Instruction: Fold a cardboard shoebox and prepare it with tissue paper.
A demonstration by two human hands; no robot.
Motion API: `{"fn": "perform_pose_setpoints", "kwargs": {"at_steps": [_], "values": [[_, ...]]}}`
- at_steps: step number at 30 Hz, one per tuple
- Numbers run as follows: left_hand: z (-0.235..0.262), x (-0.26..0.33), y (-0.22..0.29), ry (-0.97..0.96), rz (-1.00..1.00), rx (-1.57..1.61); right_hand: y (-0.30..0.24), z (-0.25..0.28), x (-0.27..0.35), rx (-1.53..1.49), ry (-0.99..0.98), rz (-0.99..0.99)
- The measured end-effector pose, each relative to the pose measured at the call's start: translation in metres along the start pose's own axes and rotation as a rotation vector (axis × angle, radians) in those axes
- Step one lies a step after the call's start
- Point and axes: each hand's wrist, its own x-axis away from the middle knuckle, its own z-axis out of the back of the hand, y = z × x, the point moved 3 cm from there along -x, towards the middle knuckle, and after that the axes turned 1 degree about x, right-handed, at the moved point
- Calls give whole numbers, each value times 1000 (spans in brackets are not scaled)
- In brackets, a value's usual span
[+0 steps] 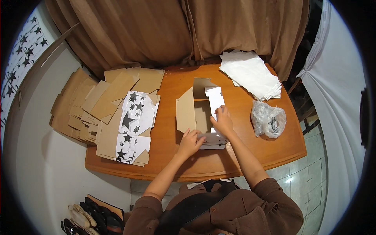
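Note:
In the middle of the table stands a partly folded cardboard box [186, 113], brown inside, with white star-printed paper on its outside. Its top is open, and flaps stick up at the far and left sides. My right hand [222, 122] is closed over the white-covered right flap, fingers bent over its edge. At the near left corner, my left hand [190, 143] grips the near edge of the box between thumb and fingers. Part of the near flap is hidden by my hands.
Flat brown cardboard pieces [90, 102] are piled on the left, with a star-printed piece [133, 113] on top. White paper sheets [250, 72] lie at the far right, above a clear plastic bag [268, 119]. A brown curtain [156, 31] hangs behind the wooden table [168, 156].

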Motion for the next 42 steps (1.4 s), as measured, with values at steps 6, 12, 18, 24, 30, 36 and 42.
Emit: {"fn": "perform_pose_setpoints", "kwargs": {"at_steps": [6, 12, 18, 24, 30, 36, 42], "values": [[5, -29, 9, 478, 73, -5, 7, -3, -5, -2, 13, 24], [-11, -48, -1, 169, 34, -324, 23, -3, -6, -182, 13, -15], [-22, -60, -11, 79, 56, -496, 20, -2, -2, -98, -34, -124], [-30, -63, -16, -39, 102, -643, 33, -7, -3, -157, -54, -128], [-33, -67, -4, -198, 129, -755, 42, -8, -2, -232, -96, -184], [-34, -65, -14, 38, 29, -641, 40, -13, -2, -265, -101, -173], [-33, -62, -14, 222, -35, -555, 34, -14, -2, -325, -86, -199]]}}
